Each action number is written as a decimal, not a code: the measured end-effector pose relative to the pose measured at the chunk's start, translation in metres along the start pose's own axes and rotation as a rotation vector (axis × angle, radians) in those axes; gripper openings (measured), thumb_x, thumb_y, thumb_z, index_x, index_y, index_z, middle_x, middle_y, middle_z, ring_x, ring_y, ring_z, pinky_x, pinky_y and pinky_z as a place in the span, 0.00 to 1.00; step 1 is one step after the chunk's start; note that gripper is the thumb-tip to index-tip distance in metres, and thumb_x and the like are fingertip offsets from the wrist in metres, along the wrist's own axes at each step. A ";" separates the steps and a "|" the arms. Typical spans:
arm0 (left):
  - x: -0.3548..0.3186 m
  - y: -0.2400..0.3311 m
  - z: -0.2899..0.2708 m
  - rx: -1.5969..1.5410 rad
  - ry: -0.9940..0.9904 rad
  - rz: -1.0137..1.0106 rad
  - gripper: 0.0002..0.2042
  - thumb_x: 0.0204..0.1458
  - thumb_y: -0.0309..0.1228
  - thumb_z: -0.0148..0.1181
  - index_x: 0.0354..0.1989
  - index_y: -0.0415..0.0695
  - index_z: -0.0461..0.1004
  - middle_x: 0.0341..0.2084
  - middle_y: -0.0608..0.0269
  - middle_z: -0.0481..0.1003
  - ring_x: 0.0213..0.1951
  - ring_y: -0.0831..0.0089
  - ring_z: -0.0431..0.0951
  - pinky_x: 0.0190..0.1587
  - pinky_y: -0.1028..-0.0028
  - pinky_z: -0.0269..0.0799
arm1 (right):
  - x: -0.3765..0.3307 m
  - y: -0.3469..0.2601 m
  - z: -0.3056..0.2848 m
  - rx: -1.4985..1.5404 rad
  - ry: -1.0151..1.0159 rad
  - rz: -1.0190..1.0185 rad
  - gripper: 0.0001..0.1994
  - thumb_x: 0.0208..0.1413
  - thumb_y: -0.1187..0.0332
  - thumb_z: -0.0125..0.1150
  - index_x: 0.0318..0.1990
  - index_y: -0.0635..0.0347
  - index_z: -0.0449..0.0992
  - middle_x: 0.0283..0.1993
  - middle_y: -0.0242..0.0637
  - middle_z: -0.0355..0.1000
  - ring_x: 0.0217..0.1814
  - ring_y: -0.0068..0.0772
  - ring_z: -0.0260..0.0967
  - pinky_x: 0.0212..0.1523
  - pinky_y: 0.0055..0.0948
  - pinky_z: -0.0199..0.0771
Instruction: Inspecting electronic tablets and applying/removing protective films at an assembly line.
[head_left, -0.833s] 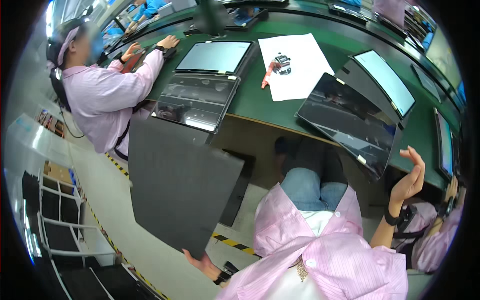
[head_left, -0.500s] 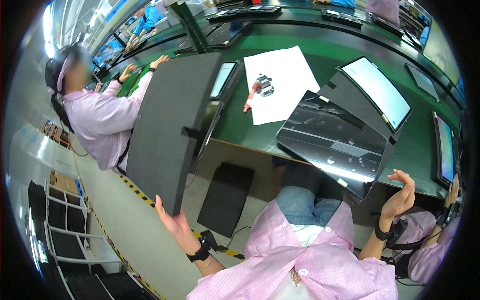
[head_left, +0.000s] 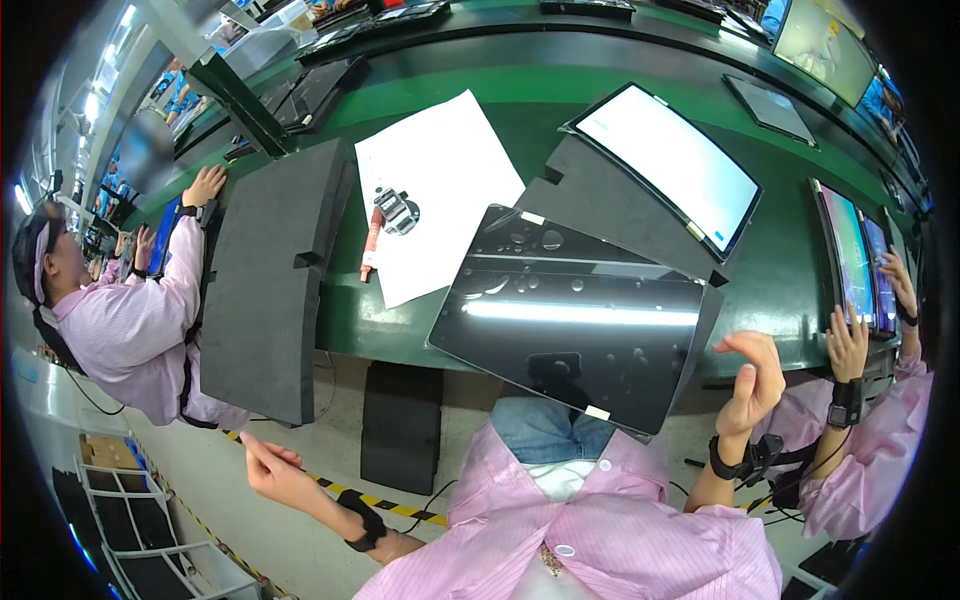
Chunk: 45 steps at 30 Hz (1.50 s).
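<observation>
My left hand (head_left: 275,470) is open with its fingers stretched out, off the table's front edge and just below a thick dark grey foam block (head_left: 270,285). A gap shows between the fingertips and the block, which lies at the table's left with its near end jutting over the edge. My right hand (head_left: 752,385) is raised with loosely bent fingers, thumb apart and nothing in it. Closest to it is a glossy black screen panel (head_left: 575,315) with pale tabs and bubble-like marks. The panel lies tilted on a grey foam board (head_left: 600,200), partly past the table's edge.
A lit white tablet screen (head_left: 675,165) rests on the foam board's far side. White paper (head_left: 440,150) carries a red marker-like stick (head_left: 371,245) and a small metallic item (head_left: 398,212). Co-workers sit at both sides; the right one's hand (head_left: 848,342) touches lit screens (head_left: 850,255).
My left hand has let go of the foam block, which was tilted up and now lies lower at the table's left. The view has turned left-to-right, shifting the table things leftward.
</observation>
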<state>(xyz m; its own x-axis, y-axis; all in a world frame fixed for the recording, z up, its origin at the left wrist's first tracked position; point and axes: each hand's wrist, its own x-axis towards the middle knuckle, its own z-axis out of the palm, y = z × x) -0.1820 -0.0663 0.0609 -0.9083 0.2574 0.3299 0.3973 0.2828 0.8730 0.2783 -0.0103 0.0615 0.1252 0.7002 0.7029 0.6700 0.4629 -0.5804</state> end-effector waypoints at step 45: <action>-0.170 0.129 0.050 -1.417 -1.914 -0.266 0.42 0.47 0.12 0.55 0.69 0.33 0.36 0.70 0.51 0.39 0.70 0.57 0.43 0.63 0.57 0.56 | 0.026 -0.009 0.046 1.377 -0.229 0.845 0.20 0.61 0.70 0.54 0.58 0.69 0.65 0.54 0.34 0.70 0.55 0.19 0.66 0.61 0.18 0.60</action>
<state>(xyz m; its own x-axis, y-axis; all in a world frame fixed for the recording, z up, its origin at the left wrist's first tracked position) 0.0306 -0.0275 0.0998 0.4981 0.7832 0.3720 -0.6973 0.1068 0.7088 0.2423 0.0286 0.0658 -0.0921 0.9957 0.0130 -0.6670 -0.0520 -0.7433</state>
